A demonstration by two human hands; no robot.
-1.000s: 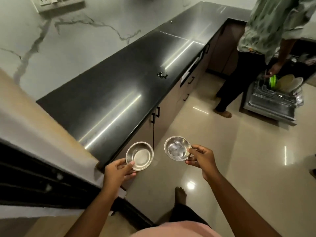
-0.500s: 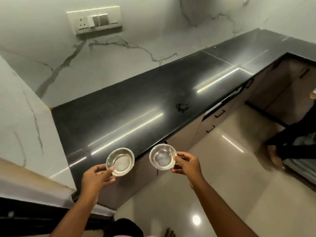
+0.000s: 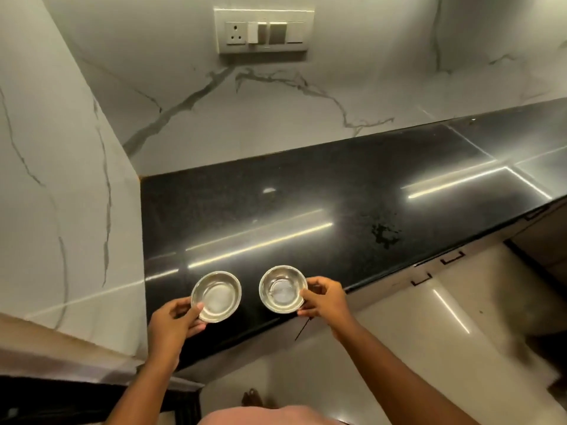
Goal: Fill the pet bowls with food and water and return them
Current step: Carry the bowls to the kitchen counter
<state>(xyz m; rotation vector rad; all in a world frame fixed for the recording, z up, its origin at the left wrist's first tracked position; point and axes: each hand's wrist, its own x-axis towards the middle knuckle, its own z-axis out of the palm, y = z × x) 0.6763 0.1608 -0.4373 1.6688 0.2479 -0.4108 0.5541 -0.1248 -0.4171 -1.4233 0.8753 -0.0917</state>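
Head view: two small steel bowls, one per hand, both over the near edge of the black desk (image 3: 306,210); can't tell if they rest on it or hover just above. Left bowl (image 3: 216,296) pinched at its near-left rim by the left hand (image 3: 173,325), thumb on the rim, fingers curled under. Right bowl (image 3: 283,288) pinched at its right rim by the right hand (image 3: 323,299), thumb on top, fingers curled along the side. Bowls sit side by side, apart, not touching, both upright; the insides look bare and shiny, contents can't be told for sure. Two forearms reach up from the bottom of frame, roughly parallel. One switch plate with one socket (image 3: 264,30) on the marble wall (image 3: 276,102) above. One wet-looking patch (image 3: 385,234) on the desk to the right, well apart from the bowls. One bare foot (image 3: 252,397) on the glossy floor below
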